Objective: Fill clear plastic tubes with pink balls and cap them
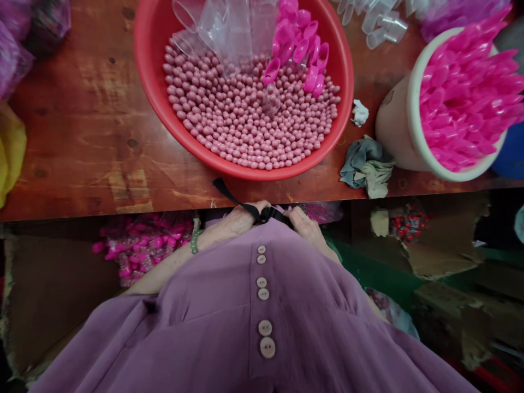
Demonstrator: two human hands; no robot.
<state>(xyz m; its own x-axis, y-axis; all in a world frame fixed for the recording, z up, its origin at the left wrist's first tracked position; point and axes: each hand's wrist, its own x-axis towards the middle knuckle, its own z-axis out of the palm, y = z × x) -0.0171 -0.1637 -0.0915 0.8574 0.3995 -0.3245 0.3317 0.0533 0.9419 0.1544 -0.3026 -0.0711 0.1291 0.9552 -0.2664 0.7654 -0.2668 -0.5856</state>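
Presently, at lower centre of frame
Left hand (241, 217): my fingers pinch the black strap (245, 204) at my waist
Right hand (305, 225): pinching its other end, pulling taut
Red basin (143, 65): upper centre, untouched, holding pink beads (245, 114)

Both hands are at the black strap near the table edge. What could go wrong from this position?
1. The strap lies by the red basin, whose rim reaches the table edge. A pull by the left hand or right hand might catch the basin and spill the pink beads.
2. The bucket of pink parts also stands near the edge, so a bump could tip it.
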